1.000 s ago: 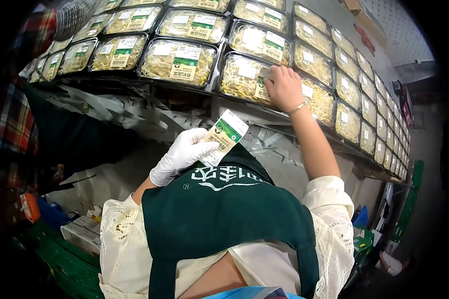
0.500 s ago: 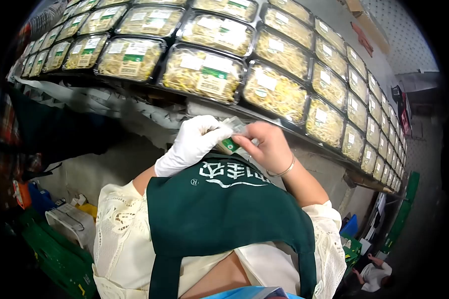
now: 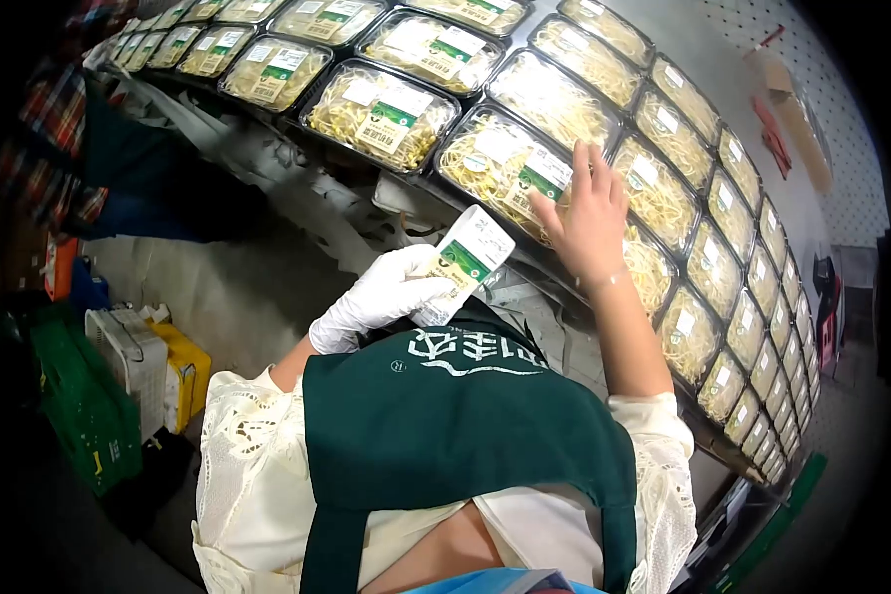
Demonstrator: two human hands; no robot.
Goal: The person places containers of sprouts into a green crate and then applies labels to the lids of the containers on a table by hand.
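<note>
My left hand (image 3: 381, 297), in a white glove, is closed around a stack of printed labels (image 3: 463, 259) in front of my chest. The top label is white, green and pale yellow. My bare right hand (image 3: 591, 223) lies with fingers spread over a black tray of bean sprouts (image 3: 490, 153). A green and white label (image 3: 544, 176) is on that tray's lid beside my thumb. Left of it stands a labelled sprout tray (image 3: 378, 114); behind it, another tray (image 3: 549, 97) has no green label showing.
Rows of packed sprout trays (image 3: 727, 257) curve away along the table to both sides. A person in a plaid sleeve (image 3: 54, 124) stands at the left. Green (image 3: 84, 396) and yellow crates (image 3: 183, 371) stand on the floor at lower left.
My right hand has left the labels and reached forward and right onto a tray, its fingers now spread. That tray now bears a green label. My left hand still holds the stack.
</note>
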